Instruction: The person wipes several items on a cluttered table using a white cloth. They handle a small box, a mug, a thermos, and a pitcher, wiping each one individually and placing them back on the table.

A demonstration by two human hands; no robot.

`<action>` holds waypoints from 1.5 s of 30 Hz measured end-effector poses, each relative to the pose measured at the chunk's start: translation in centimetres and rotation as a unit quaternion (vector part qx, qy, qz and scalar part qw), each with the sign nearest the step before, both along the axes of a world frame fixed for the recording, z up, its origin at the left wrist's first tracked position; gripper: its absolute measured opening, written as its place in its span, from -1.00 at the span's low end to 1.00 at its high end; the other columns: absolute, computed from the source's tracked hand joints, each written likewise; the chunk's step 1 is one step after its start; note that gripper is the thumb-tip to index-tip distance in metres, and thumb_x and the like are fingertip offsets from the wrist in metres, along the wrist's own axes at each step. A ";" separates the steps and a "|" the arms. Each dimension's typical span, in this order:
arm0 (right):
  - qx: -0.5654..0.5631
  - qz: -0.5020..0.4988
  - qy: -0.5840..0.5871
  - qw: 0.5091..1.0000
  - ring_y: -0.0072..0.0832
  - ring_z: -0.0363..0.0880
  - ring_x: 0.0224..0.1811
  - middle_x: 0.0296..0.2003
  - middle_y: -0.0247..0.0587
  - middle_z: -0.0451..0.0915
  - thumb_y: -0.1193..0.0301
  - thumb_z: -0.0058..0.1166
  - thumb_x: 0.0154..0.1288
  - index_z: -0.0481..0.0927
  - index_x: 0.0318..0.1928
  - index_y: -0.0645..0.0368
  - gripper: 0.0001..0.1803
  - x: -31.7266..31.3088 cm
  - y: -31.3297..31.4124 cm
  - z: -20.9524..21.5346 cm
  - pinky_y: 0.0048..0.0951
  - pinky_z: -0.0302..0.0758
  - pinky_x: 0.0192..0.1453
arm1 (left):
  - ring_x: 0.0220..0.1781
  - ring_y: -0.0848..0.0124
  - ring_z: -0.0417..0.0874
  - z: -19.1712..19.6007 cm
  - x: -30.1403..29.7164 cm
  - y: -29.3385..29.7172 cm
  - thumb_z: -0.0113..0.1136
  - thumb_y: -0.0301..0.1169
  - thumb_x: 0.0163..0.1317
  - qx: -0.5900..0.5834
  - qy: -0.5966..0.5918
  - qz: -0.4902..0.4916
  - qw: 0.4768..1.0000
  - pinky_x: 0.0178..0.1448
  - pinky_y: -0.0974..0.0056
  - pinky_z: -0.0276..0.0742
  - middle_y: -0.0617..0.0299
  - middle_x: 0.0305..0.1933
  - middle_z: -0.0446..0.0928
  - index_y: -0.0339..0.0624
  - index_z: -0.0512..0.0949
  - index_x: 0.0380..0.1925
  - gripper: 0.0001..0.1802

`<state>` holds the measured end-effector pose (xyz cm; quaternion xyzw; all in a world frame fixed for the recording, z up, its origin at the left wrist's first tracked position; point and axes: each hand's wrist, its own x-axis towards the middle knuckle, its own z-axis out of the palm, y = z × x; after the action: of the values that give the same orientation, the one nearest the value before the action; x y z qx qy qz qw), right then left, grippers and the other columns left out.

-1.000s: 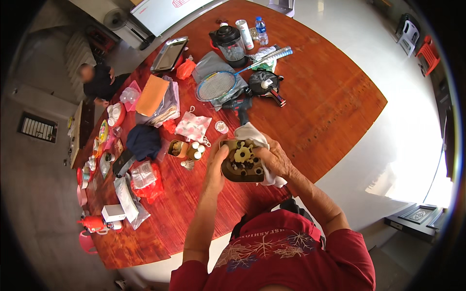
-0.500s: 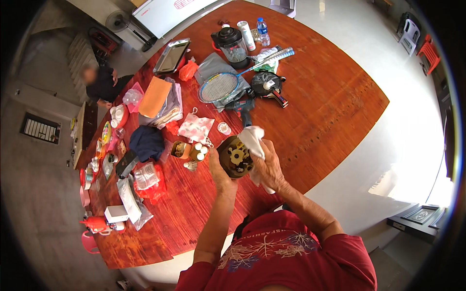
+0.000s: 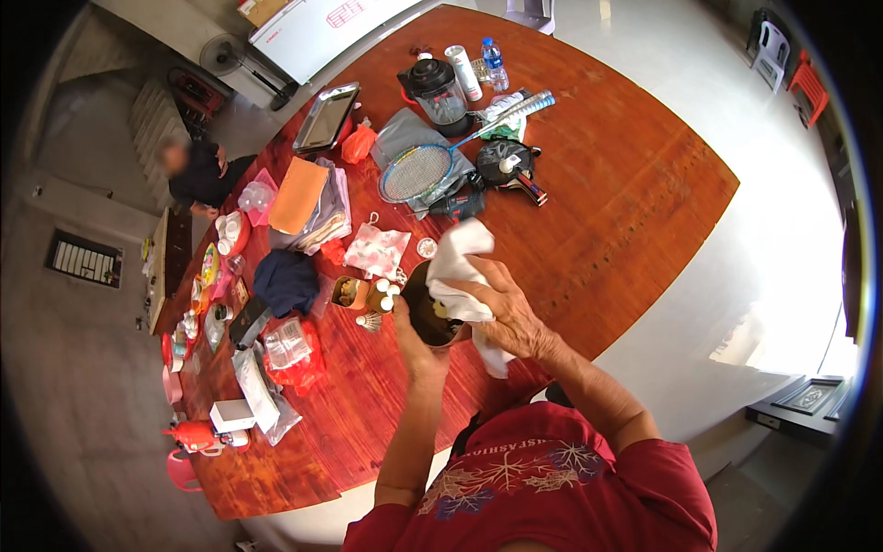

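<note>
My left hand (image 3: pixel 420 352) grips the side of a dark round container (image 3: pixel 424 324) with a brownish wall, held tilted above the near part of the table. Pale and dark shapes inside it are mostly covered; I cannot make out what they are. My right hand (image 3: pixel 509 311) clutches a white cloth (image 3: pixel 457 260), which lies across the container's right side and opening. One end of the cloth hangs below my wrist. Just left of my left hand stand small brown boxes, one holding white round-topped pieces (image 3: pixel 387 293), and a shuttlecock (image 3: pixel 369 321) lies beside them.
Beyond the container lie a dark power drill (image 3: pixel 457 204), a badminton racket (image 3: pixel 417 172), a black paddle case (image 3: pixel 505 163) and a blender (image 3: pixel 440 97). Folded cloths (image 3: pixel 308 204), a navy cloth (image 3: pixel 286 281) and red bags crowd the left. A person (image 3: pixel 198 172) sits beyond the far left edge.
My right hand has brought the white cloth leftward over the container's opening, hiding most of the gear-like piece that showed inside. My left hand keeps its grip.
</note>
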<state>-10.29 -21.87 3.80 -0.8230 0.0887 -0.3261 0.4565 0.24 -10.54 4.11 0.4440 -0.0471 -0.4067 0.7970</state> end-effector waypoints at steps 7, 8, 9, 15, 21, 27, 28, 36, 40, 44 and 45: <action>0.266 0.290 0.085 0.915 -0.28 0.45 0.04 -0.03 -0.05 0.52 0.13 -0.08 0.26 0.53 0.00 0.18 -0.55 2.1 -4.1 2.6 -0.34 0.34 0.14 | 0.05 0.33 0.50 0.3 -0.7 1.2 -0.22 -0.11 0.36 0.002 -0.065 -0.041 0.997 0.10 0.22 0.46 0.16 0.05 0.42 -0.23 0.26 0.14 -0.50; 0.357 0.295 0.142 0.875 -0.35 0.51 -0.04 -0.09 -0.13 0.56 0.12 -0.09 0.26 0.54 -0.02 0.18 -0.55 2.3 -4.3 2.7 -0.39 0.39 0.08 | 0.04 0.33 0.51 0.3 -0.8 1.2 -0.22 -0.13 0.36 -0.002 -0.073 -0.048 0.996 0.09 0.22 0.47 0.16 0.06 0.41 -0.23 0.26 0.14 -0.51; 0.391 0.282 0.135 0.866 -0.42 0.52 -0.10 -0.15 -0.16 0.58 0.08 -0.08 0.25 0.55 -0.04 0.20 -0.52 2.3 -4.4 3.5 -0.42 0.41 0.03 | 0.03 0.31 0.52 0.3 -0.8 1.4 -0.18 -0.07 0.35 -0.001 -0.079 -0.045 0.996 0.08 0.22 0.49 0.15 0.05 0.43 -0.24 0.27 0.12 -0.48; 0.531 0.150 -0.014 0.834 -0.56 0.51 -0.17 -0.22 -0.25 0.59 0.07 -0.18 0.34 0.52 -0.02 0.25 -0.50 2.9 -1.6 -0.9 -0.48 0.43 -0.02 | 0.01 0.28 0.55 0.3 0.0 0.5 -0.14 0.03 0.32 0.002 -0.035 0.083 0.996 0.09 0.18 0.48 0.13 0.03 0.48 -0.20 0.34 0.09 -0.44; 0.460 -0.051 -0.040 0.885 -0.18 0.15 0.24 0.18 0.06 0.08 0.03 -0.08 0.28 -0.05 0.35 0.17 -0.21 3.8 3.9 -1.9 -0.24 0.15 0.30 | 0.09 0.23 0.47 -1.7 0.9 -0.7 -0.14 0.15 0.25 0.019 -0.029 0.183 0.983 0.18 0.11 0.39 0.16 0.08 0.44 -0.13 0.35 0.10 -0.36; 0.409 -0.184 -0.071 0.891 -0.12 0.34 0.10 0.01 0.02 0.29 0.24 0.01 0.16 0.24 0.26 0.01 -0.38 4.3 1.9 -2.2 -0.20 0.29 0.19 | 0.04 0.26 0.49 -1.0 -1.5 -2.1 -0.01 0.07 0.22 0.077 -0.069 0.166 0.981 0.09 0.11 0.48 0.17 0.02 0.45 -0.08 0.39 0.03 -0.45; 0.382 -0.167 -0.024 0.909 -0.11 0.35 0.08 0.01 0.05 0.31 0.23 0.01 0.16 0.29 0.23 0.04 -0.41 3.3 0.9 -1.0 -0.22 0.30 0.18 | 0.03 0.28 0.50 -1.1 -0.5 -1.0 0.03 0.04 0.21 0.068 -0.051 0.106 0.991 0.07 0.12 0.50 0.18 0.01 0.46 -0.07 0.39 0.04 -0.47; 0.349 0.120 0.050 0.928 -0.26 0.39 0.08 0.02 0.01 0.41 0.12 -0.05 0.20 0.37 0.16 0.18 -0.42 3.4 -2.6 1.6 -0.30 0.32 0.13 | -0.10 0.41 0.56 2.7 3.3 -0.5 0.15 -0.08 0.19 0.144 -0.116 -0.092 0.978 -0.07 0.30 0.54 0.19 -0.09 0.51 -0.24 0.39 0.04 -0.45; 0.418 0.104 0.088 0.898 -0.35 0.48 -0.08 -0.17 -0.04 0.52 0.09 -0.15 0.25 0.40 0.11 0.23 -0.44 3.8 -3.3 2.7 -0.36 0.37 0.04 | -0.15 0.38 0.61 0.2 2.8 -0.7 0.07 -0.06 0.25 0.068 -0.094 0.008 0.993 -0.12 0.28 0.58 0.18 -0.11 0.54 -0.22 0.40 0.01 -0.50; 0.349 -0.018 0.035 0.936 -0.08 0.30 0.13 0.06 0.15 0.30 0.14 -0.16 0.30 0.39 0.12 0.22 -0.50 4.0 -0.8 -0.1 -0.29 0.24 0.22 | -0.14 0.34 0.60 -0.7 1.8 -1.7 0.04 0.02 0.24 0.048 -0.073 0.120 0.989 -0.09 0.24 0.57 0.18 -0.09 0.52 -0.20 0.38 0.02 -0.44; 0.322 -0.092 -0.022 0.942 -0.03 0.27 0.15 0.08 0.17 0.26 0.19 -0.13 0.29 0.38 0.14 0.18 -0.52 4.5 0.8 -0.9 -0.25 0.22 0.24 | -0.16 0.33 0.60 -1.1 1.7 -2.1 0.03 0.04 0.24 0.033 -0.063 0.140 0.988 -0.11 0.23 0.58 0.18 -0.12 0.51 -0.19 0.37 0.02 -0.44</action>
<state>-5.80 -21.02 2.90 -0.6134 0.2539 -0.3385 0.6669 1.96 -12.64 3.01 0.4974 -0.0215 -0.2639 0.8261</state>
